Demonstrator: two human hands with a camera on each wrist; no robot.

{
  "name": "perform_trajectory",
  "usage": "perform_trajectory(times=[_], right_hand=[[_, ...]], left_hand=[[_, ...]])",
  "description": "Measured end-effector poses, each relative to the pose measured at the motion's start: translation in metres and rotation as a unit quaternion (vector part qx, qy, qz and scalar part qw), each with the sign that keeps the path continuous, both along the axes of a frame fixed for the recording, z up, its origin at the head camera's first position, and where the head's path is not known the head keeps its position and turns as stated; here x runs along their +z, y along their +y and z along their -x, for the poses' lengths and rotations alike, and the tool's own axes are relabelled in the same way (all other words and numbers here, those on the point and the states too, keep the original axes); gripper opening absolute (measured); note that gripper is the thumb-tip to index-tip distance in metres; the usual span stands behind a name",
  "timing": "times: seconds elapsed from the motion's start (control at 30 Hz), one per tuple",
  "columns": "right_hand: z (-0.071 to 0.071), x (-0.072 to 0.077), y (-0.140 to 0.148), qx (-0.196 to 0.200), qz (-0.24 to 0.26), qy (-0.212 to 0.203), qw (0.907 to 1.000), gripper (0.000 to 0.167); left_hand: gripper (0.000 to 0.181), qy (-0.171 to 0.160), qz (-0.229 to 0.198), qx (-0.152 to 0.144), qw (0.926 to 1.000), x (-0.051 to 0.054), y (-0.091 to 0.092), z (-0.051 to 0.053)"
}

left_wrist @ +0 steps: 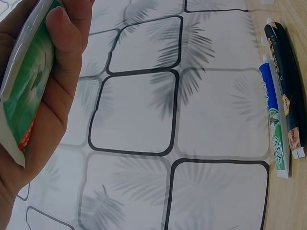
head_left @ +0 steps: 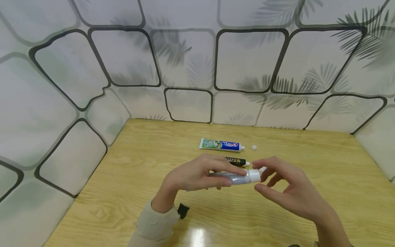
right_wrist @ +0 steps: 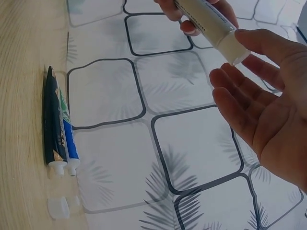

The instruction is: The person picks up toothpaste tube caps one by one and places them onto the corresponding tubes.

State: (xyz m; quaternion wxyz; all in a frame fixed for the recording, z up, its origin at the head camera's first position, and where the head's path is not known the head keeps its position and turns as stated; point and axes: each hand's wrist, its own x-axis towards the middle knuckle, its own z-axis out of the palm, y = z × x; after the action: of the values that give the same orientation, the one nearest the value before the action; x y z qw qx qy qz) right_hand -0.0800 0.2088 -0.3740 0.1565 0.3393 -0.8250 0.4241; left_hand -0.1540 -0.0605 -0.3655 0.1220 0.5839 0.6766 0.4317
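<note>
My left hand (head_left: 203, 173) grips a toothpaste tube (head_left: 237, 179) held above the table, its white cap (head_left: 254, 175) facing right. Green printing shows on this tube (left_wrist: 36, 72) in the left wrist view. Around the cap end, my right hand (head_left: 291, 192) has its thumb and fingers spread, with a gap in the head view; whether a fingertip touches the cap, I cannot tell. Behind the hands lie a black toothpaste tube (head_left: 237, 161), partly covered by my left hand, and a blue-and-green toothpaste tube (head_left: 220, 145). Both show bare white nozzles pointing right.
On the wooden table (head_left: 139, 154), a small loose cap (head_left: 254, 147) lies right of the blue-and-green tube. A larger white cap (right_wrist: 58, 207) lies near the black tube's nozzle. A patterned wall covering (head_left: 188, 61) rises behind the table and along its sides.
</note>
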Motion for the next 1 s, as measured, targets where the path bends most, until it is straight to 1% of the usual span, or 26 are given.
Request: perform_trajectory(times=[0.07, 0.1, 0.2, 0.3, 0.4, 0.5, 0.63, 0.73, 0.87, 1.0], right_hand=[[0.0008, -0.001, 0.0004, 0.013, 0.01, 0.017, 0.9997, 0.062], [0.0017, -0.0017, 0.0006, 0.023, 0.019, 0.027, 0.9992, 0.059], [0.0048, -0.0047, 0.001, 0.048, 0.044, 0.056, 0.9963, 0.045], [0.0067, -0.0062, 0.0009, 0.057, 0.055, 0.068, 0.9945, 0.035], [0.005, -0.0048, 0.0001, 0.044, 0.043, 0.057, 0.9965, 0.041], [0.0021, -0.0015, -0.0008, 0.018, 0.019, 0.034, 0.9991, 0.048], [0.0006, 0.0006, -0.0015, -0.009, -0.002, 0.013, 0.9999, 0.045], [0.0004, 0.0008, -0.001, -0.008, -0.005, 0.005, 0.9999, 0.048], [-0.0001, 0.0009, 0.0003, 0.005, -0.004, -0.006, 1.0, 0.054], [0.0007, 0.0006, 0.0008, 0.017, -0.003, -0.008, 0.9998, 0.053]], left_hand=[[0.034, -0.002, 0.0, 0.0, 1.0, 0.0, 0.0001, 0.0], [0.034, -0.004, 0.0, -0.001, 1.0, 0.0, 0.0002, 0.0001], [0.034, -0.007, 0.003, -0.001, 1.0, 0.0001, 0.0005, 0.0002], [0.034, -0.007, 0.004, -0.001, 1.0, 0.0003, 0.0004, 0.0], [0.034, -0.004, 0.005, -0.001, 1.0, 0.0003, 0.0002, -0.0002], [0.034, -0.002, 0.005, -0.001, 1.0, -0.0001, 0.0001, 0.0], [0.035, -0.002, 0.007, 0.002, 1.0, -0.0007, -0.0002, 0.0004], [0.035, -0.007, 0.006, 0.003, 0.9999, -0.0014, -0.0003, 0.0005], [0.036, -0.015, 0.005, 0.005, 0.9999, -0.0018, -0.0003, 0.0004], [0.037, -0.015, 0.006, 0.006, 0.9998, -0.0018, -0.0004, 0.0004]])
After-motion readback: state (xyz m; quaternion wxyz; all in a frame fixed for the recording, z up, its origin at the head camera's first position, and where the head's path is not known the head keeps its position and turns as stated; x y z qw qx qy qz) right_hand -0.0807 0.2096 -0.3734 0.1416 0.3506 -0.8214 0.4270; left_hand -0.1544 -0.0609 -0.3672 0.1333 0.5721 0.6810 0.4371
